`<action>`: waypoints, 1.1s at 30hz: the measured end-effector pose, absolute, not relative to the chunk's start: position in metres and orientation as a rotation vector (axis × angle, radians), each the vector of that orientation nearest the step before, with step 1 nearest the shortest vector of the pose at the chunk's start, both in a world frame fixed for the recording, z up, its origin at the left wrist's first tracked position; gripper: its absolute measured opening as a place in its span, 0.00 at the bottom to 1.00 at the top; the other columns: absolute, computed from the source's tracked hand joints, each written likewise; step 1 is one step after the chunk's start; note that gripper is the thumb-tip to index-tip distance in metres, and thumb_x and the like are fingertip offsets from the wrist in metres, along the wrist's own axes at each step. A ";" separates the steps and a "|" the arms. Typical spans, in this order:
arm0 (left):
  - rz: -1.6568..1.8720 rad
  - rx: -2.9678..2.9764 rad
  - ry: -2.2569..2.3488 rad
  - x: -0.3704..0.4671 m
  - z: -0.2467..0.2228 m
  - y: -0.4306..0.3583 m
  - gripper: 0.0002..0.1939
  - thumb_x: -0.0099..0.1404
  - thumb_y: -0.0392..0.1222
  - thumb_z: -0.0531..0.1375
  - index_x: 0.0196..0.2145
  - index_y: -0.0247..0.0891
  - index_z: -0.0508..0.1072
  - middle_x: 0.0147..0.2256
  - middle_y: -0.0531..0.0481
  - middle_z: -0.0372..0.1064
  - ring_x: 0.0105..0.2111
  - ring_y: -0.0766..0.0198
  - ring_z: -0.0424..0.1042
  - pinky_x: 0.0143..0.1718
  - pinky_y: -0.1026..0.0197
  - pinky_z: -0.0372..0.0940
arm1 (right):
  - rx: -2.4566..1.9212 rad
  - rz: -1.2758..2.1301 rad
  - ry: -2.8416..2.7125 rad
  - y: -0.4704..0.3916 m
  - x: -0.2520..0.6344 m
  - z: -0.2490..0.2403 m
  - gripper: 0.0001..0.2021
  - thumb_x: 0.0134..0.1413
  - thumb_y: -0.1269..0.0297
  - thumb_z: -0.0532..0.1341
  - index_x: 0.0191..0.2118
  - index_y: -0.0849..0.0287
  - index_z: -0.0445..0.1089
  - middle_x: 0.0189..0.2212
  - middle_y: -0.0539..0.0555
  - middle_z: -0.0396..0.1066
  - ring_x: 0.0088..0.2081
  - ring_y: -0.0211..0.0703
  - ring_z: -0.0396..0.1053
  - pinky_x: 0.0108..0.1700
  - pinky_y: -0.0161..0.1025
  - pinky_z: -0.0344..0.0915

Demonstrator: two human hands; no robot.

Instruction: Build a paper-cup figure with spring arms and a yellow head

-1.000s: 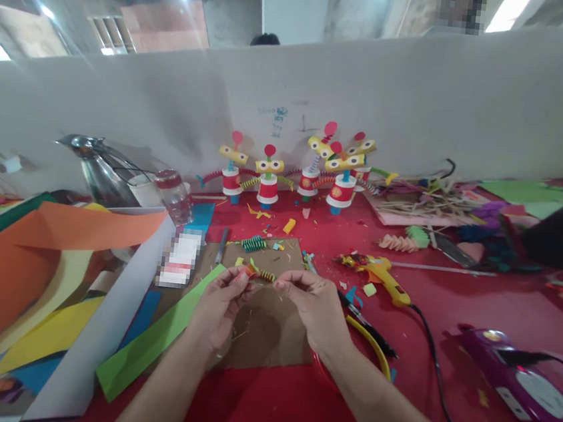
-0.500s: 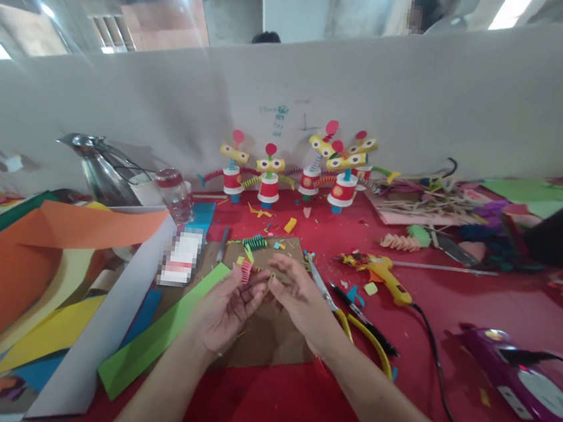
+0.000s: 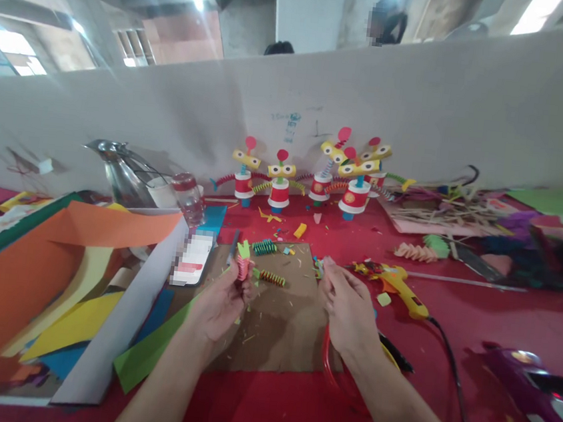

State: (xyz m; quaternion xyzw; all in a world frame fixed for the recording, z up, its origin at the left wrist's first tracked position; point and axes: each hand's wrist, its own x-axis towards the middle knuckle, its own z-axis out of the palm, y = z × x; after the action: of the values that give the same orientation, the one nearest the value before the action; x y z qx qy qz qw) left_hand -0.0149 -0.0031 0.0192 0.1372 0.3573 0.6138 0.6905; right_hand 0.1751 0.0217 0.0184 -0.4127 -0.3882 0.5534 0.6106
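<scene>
Two bare hands are over a red table, by one flat brown board (image 3: pixel 279 331). The left hand (image 3: pixel 218 305) is at the left part of the board, with its fingers and thumb closed around one red folded strip (image 3: pixel 242 267). This strip stands up from the fingers. Its long way runs nearly straight up and down in the view, and its one green end (image 3: pixel 243 249) points up and away from the person.

The right hand (image 3: pixel 349 305) is at the right edge of the board, above one pair of scissors (image 3: pixel 327 357). Its fingers are bent, but I cannot tell if they grip anything.

Two more folded springs lie on the board. One teal and black spring (image 3: pixel 264 247) is near the far edge, lying side to side. One orange and black spring (image 3: pixel 273 278) is closer to the middle, also side to side, with its right end a bit nearer the person.

Five cup toys (image 3: pixel 279 194) stand past the far edge of the board. One yellow glue gun (image 3: pixel 397 287) lies to its right. To its left are one phone (image 3: pixel 199 256), one long green paper (image 3: pixel 148 351) and one box (image 3: pixel 119 315) of colored paper.
</scene>
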 end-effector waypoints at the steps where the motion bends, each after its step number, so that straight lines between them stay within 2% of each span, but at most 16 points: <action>1: 1.374 0.303 0.789 -0.014 0.018 -0.003 0.13 0.66 0.44 0.59 0.36 0.30 0.75 0.27 0.49 0.68 0.23 0.73 0.65 0.25 0.71 0.65 | -0.969 1.268 -0.896 0.021 0.175 0.019 0.21 0.49 0.48 0.64 0.19 0.56 0.58 0.16 0.42 0.48 0.18 0.32 0.43 0.20 0.34 0.42; 2: 1.379 0.301 0.795 -0.014 0.016 -0.003 0.12 0.65 0.44 0.60 0.36 0.30 0.75 0.27 0.50 0.68 0.23 0.73 0.64 0.25 0.70 0.65 | -0.986 1.239 -0.944 0.021 0.175 0.019 0.18 0.49 0.50 0.64 0.21 0.56 0.62 0.16 0.42 0.50 0.18 0.32 0.45 0.21 0.34 0.45; 4: 1.388 0.307 0.835 -0.011 0.012 -0.003 0.09 0.63 0.42 0.63 0.35 0.31 0.74 0.27 0.49 0.69 0.23 0.72 0.66 0.26 0.70 0.65 | -1.001 1.157 -1.142 0.018 0.173 0.019 0.10 0.48 0.57 0.66 0.33 0.56 0.71 0.20 0.45 0.59 0.21 0.34 0.54 0.24 0.34 0.53; 6: 1.375 0.327 0.880 -0.006 0.008 -0.004 0.08 0.61 0.40 0.65 0.34 0.32 0.74 0.28 0.48 0.71 0.24 0.71 0.68 0.26 0.69 0.66 | -0.988 1.097 -1.383 0.014 0.170 0.019 0.15 0.47 0.62 0.66 0.44 0.53 0.72 0.29 0.49 0.68 0.28 0.37 0.63 0.30 0.35 0.62; 8: 1.345 0.364 0.895 0.000 0.006 -0.006 0.08 0.58 0.39 0.67 0.33 0.32 0.74 0.28 0.49 0.71 0.25 0.71 0.69 0.27 0.69 0.66 | -0.984 1.067 -1.544 0.011 0.166 0.019 0.17 0.48 0.63 0.65 0.47 0.52 0.73 0.37 0.53 0.71 0.33 0.41 0.68 0.34 0.38 0.65; 12: 1.284 0.453 0.895 0.012 0.007 -0.011 0.10 0.54 0.40 0.70 0.28 0.34 0.73 0.27 0.51 0.71 0.25 0.71 0.69 0.30 0.69 0.67 | -1.026 1.008 -1.582 0.008 0.162 0.017 0.13 0.51 0.62 0.64 0.44 0.54 0.75 0.38 0.55 0.75 0.34 0.43 0.70 0.35 0.39 0.66; 16: 1.253 0.537 0.869 0.019 0.007 -0.015 0.13 0.51 0.42 0.72 0.28 0.33 0.74 0.26 0.53 0.69 0.25 0.72 0.68 0.31 0.69 0.65 | -1.047 0.907 -1.612 0.009 0.163 0.014 0.04 0.52 0.64 0.64 0.34 0.54 0.76 0.31 0.52 0.75 0.33 0.43 0.71 0.35 0.39 0.64; 19: 1.251 0.625 0.870 0.019 0.006 -0.016 0.12 0.52 0.44 0.71 0.27 0.33 0.74 0.25 0.53 0.68 0.26 0.72 0.66 0.31 0.68 0.64 | -1.025 0.816 -1.696 0.009 0.166 0.013 0.07 0.56 0.66 0.61 0.28 0.54 0.74 0.27 0.51 0.73 0.32 0.43 0.70 0.36 0.38 0.63; 25: 1.300 0.706 0.910 0.016 0.002 -0.013 0.11 0.55 0.43 0.69 0.28 0.34 0.74 0.26 0.53 0.68 0.26 0.71 0.65 0.31 0.68 0.61 | -0.986 0.601 -1.882 0.005 0.167 0.017 0.09 0.60 0.70 0.54 0.29 0.56 0.65 0.30 0.53 0.67 0.33 0.43 0.65 0.35 0.38 0.59; 29: 1.437 0.608 0.929 0.008 0.002 -0.008 0.10 0.55 0.41 0.69 0.27 0.34 0.72 0.26 0.53 0.68 0.26 0.72 0.67 0.30 0.69 0.64 | -0.941 0.721 -1.813 0.002 0.167 0.020 0.08 0.61 0.69 0.53 0.29 0.56 0.62 0.27 0.51 0.63 0.30 0.41 0.61 0.33 0.37 0.56; 33: 1.507 0.375 0.967 -0.006 0.010 -0.002 0.03 0.60 0.35 0.65 0.32 0.33 0.73 0.27 0.51 0.71 0.25 0.71 0.70 0.29 0.69 0.68 | -0.883 1.012 -1.482 0.006 0.170 0.018 0.14 0.64 0.62 0.51 0.26 0.56 0.60 0.23 0.48 0.61 0.26 0.38 0.58 0.30 0.36 0.55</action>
State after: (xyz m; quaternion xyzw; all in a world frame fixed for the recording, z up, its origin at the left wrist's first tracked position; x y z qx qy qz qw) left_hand -0.0062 -0.0017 0.0100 0.1624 0.4189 0.6526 0.6101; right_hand 0.1703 0.0064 0.0177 -0.3715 -0.6235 0.4257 0.5404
